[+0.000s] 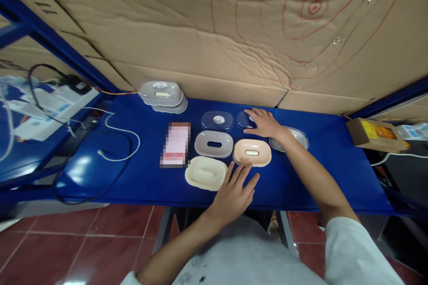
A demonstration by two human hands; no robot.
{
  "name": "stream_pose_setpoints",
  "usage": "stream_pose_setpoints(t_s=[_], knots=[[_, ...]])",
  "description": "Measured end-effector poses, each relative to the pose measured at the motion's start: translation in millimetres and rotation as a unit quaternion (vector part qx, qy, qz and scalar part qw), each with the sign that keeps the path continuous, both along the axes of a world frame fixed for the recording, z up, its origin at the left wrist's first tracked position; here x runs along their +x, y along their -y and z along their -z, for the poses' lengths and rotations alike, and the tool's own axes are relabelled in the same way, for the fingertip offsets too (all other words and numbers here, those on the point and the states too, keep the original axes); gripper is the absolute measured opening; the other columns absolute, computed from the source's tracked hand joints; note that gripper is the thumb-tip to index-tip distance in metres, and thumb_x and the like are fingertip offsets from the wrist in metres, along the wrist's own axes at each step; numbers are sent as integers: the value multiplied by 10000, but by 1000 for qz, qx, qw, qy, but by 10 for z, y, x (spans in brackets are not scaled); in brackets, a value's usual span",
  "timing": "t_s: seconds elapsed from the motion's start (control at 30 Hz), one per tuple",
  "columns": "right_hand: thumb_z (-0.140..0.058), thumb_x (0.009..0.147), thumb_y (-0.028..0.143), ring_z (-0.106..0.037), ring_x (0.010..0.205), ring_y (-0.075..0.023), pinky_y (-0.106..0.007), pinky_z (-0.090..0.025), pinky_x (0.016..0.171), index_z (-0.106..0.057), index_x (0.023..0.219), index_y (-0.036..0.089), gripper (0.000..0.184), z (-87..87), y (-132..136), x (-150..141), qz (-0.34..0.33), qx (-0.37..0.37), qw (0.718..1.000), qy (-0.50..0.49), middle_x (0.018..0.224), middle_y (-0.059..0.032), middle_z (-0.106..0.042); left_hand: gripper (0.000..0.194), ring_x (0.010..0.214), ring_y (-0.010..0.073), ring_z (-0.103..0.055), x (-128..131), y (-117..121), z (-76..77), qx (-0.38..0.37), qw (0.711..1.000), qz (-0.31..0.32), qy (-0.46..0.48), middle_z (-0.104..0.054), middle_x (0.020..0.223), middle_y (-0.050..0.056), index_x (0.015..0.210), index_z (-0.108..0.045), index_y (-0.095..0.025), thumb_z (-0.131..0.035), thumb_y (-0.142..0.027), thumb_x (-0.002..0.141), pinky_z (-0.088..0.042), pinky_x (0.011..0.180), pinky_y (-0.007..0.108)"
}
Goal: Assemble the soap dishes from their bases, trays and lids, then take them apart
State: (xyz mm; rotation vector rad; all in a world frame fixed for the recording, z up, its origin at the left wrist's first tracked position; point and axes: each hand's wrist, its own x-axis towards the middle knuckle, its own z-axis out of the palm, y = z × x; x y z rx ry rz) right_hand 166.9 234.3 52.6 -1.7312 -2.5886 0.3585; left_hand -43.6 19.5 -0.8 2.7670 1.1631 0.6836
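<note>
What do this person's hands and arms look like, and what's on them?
The left hand and right hand are bare: no gloves or watch show. The forearms are bare too, below pale short sleeves. The pale shirt has a dark star.

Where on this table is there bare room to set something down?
Widest: the blue table between the rightmost dish and cardboard box. Narrower: between the white cable and the pixelated rectangle. Crowded: the middle, with dishes near the left hand and right hand.
</note>
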Motion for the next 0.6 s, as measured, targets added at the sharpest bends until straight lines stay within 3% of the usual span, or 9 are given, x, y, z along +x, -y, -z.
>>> stream_pose_setpoints(t_s=[0.1, 0.17, 0.3, 0.47, 0.6], knots=[[-553, 1049, 588, -328, 1638, -410, -670, -289, 1299, -373, 1682, 248, 741, -31, 307, 25, -30, 23, 998, -43, 1755, -177, -384, 412, 1476, 341, -567, -37, 32, -6, 4, 999, -5, 38, -622, 1549, 177, 1444, -642, -185, -600, -256, 1040, -423, 1264, 595], [-498, 1081, 599, -354, 1637, -348, -600, -309, 1316, -380, 1676, 291, 680, -62, 643, 65, -84, 30, 991, -98, 1749, -129, -411, 379, 1406, 316, -618, -65, 30, -4, 7, 997, -27, 71, -689, 1433, 162, 1395, -667, -170, -609, -215, 1023, -469, 1244, 559], [-663, 1010, 610, -410, 1605, -376, -633, -364, 1281, -372, 1677, 336, 777, -22, 1191, 131, -133, 0, 986, -103, 1738, -133, -429, 363, 1298, 296, -669, -88, -19, 6, 3, 991, -69, 112, -723, 1311, 149, 1359, -675, -166, -601, -160, 1004, -549, 1172, 518], [-596, 1072, 533, -450, 1580, -366, -627, -400, 1248, -557, 1532, 321, 508, 8, 1257, 184, -122, -13, 986, -117, 1661, -107, -547, 418, 1358, 332, -640, -50, -83, 32, -4, 994, -78, 71, -678, 1401, 182, 1433, -625, -146, -580, -176, 1019, -545, 1169, 538], [-506, 1106, 560, -466, 1580, -338, -610, -392, 1264, -587, 1494, 344, 451, -69, 1179, 211, -125, -35, 980, -149, 1605, -58, -616, 447, 1357, 315, -642, -26, -104, 53, 13, 996, -81, 40, -687, 1398, 180, 1473, -590, -118, -548, -155, 1029, -510, 1196, 515]])
